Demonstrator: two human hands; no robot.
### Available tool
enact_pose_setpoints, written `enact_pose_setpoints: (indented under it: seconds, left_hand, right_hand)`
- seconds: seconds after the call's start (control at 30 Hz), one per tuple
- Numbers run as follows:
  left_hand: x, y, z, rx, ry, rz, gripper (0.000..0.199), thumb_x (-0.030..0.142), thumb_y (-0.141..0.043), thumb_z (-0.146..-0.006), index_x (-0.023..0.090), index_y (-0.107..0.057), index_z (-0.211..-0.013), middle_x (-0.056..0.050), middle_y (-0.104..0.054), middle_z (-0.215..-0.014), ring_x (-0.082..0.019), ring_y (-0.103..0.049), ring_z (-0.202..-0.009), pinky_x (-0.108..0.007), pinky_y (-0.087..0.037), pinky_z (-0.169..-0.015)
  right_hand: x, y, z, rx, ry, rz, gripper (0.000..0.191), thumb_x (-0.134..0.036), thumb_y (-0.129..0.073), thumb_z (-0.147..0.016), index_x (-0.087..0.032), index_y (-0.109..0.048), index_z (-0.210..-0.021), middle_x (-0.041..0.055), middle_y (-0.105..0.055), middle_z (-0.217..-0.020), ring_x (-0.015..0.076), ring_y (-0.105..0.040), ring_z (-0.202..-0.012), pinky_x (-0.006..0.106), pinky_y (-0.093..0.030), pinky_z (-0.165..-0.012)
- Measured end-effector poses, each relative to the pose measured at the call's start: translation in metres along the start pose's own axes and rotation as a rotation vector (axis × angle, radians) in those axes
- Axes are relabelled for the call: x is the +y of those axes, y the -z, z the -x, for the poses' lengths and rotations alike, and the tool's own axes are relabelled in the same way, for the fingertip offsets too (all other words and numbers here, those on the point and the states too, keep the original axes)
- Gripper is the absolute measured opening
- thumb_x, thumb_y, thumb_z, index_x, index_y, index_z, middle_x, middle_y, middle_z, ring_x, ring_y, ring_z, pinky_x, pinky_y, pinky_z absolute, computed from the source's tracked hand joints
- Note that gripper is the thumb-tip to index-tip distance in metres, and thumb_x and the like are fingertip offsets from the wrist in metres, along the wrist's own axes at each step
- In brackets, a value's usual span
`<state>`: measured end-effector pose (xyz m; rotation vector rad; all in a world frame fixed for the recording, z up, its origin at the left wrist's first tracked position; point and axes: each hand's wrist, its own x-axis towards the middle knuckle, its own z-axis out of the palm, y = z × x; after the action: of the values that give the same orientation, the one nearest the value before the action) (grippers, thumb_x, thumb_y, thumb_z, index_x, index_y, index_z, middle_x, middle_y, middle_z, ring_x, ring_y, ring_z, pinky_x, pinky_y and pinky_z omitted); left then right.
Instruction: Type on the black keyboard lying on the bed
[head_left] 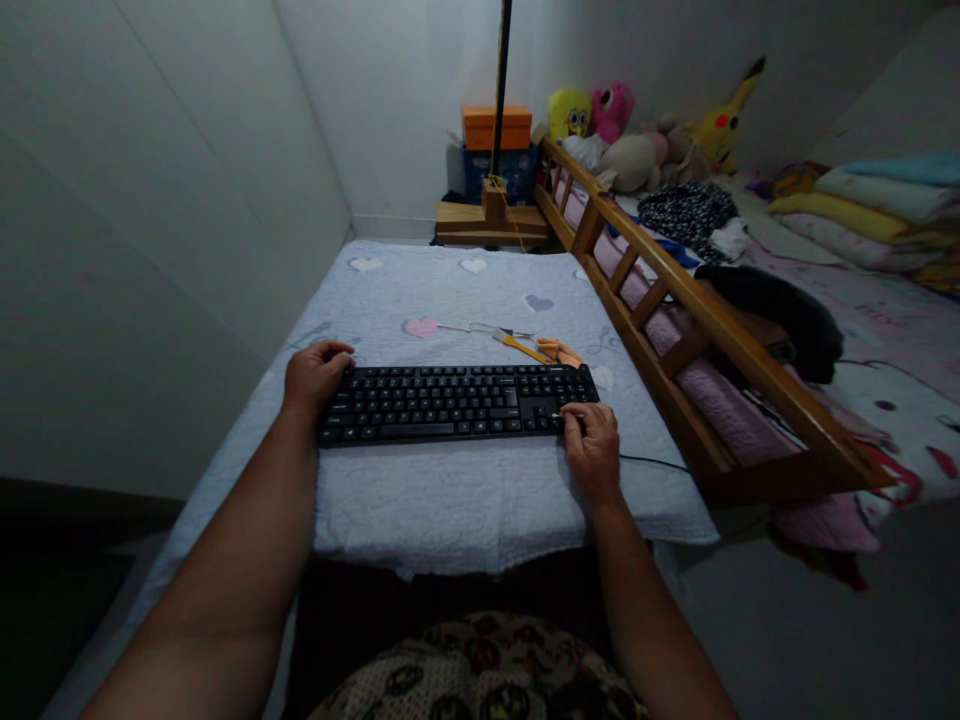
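A black keyboard (435,403) lies flat across the cloth-covered table, its keys facing up. My left hand (316,375) grips the keyboard's left end, fingers bent over the top corner. At the other end my right hand (595,440) is closed above the number keys. A small, thin, pale-tipped item pokes out from its fingertips toward the arrow keys; the rest is hidden. Behind the keyboard lie a flat brush (521,347) with a yellow handle, a thin metal tool (454,328) and a crumpled orange cloth (559,351).
The table (420,500) has a pale cloth with hearts. A wooden bed rail (675,290) runs along its right side, with bedding and plush toys (630,160) beyond. At the back stand a wooden post base (491,225) and an orange box (495,127). A black cable (652,461) trails right.
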<state>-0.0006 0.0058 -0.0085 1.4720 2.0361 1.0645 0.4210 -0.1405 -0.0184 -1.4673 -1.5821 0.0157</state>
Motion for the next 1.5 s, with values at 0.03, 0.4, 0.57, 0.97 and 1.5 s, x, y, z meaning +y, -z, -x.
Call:
enact_pose_setpoints:
  seconds: [0.03, 0.4, 0.57, 0.97, 1.5]
  left_hand:
    - [0.0, 0.0, 0.0, 0.003, 0.003, -0.004, 0.023, 0.035, -0.061, -0.066, 0.024, -0.073, -0.084, -0.003, -0.073, -0.08, -0.025, -0.066, -0.082, -0.036, -0.054, -0.079]
    - [0.007, 0.001, 0.004, 0.006, 0.012, -0.004, 0.022, 0.034, -0.061, -0.068, 0.023, -0.073, -0.083, -0.004, -0.072, -0.082, -0.026, -0.067, -0.084, -0.036, -0.054, -0.082]
    - [0.003, 0.0, 0.003, 0.003, 0.01, 0.002, 0.023, 0.034, -0.061, -0.068, 0.024, -0.073, -0.085, -0.003, -0.073, -0.082, -0.026, -0.067, -0.084, -0.036, -0.054, -0.082]
    - [-0.001, 0.0, 0.001, 0.008, -0.009, -0.015, 0.023, 0.035, -0.062, -0.067, 0.024, -0.073, -0.084, -0.003, -0.073, -0.083, -0.026, -0.067, -0.084, -0.036, -0.054, -0.082]
    - [-0.007, -0.002, -0.003, 0.002, -0.021, -0.001, 0.028, 0.037, -0.061, -0.067, 0.022, -0.074, -0.087, -0.003, -0.073, -0.083, -0.024, -0.066, -0.081, -0.034, -0.052, -0.079]
  right_hand:
    - [0.0, 0.0, 0.0, 0.007, 0.0, 0.001, 0.017, -0.022, -0.054, -0.099, -0.025, -0.068, -0.09, 0.0041, -0.072, -0.087, 0.0255, -0.061, -0.092, 0.042, -0.045, -0.09]
    - [0.003, 0.001, 0.0, 0.04, -0.03, 0.016, 0.017, -0.022, -0.054, -0.098, -0.026, -0.069, -0.089, 0.0048, -0.074, -0.087, 0.0263, -0.061, -0.093, 0.043, -0.046, -0.092]
    - [0.002, 0.001, 0.001, 0.053, -0.013, 0.03, 0.018, -0.022, -0.054, -0.097, -0.025, -0.068, -0.088, 0.0049, -0.073, -0.086, 0.026, -0.061, -0.091, 0.043, -0.045, -0.09]
    - [-0.001, 0.006, 0.003, 0.047, -0.016, 0.042, 0.016, -0.021, -0.054, -0.094, -0.025, -0.063, -0.082, 0.0027, -0.068, -0.08, 0.0247, -0.06, -0.086, 0.041, -0.044, -0.087]
    - [0.001, 0.003, 0.001, 0.055, -0.036, 0.037, 0.018, -0.025, -0.054, -0.098, -0.024, -0.069, -0.088, 0.0046, -0.074, -0.086, 0.0256, -0.062, -0.092, 0.041, -0.045, -0.089]
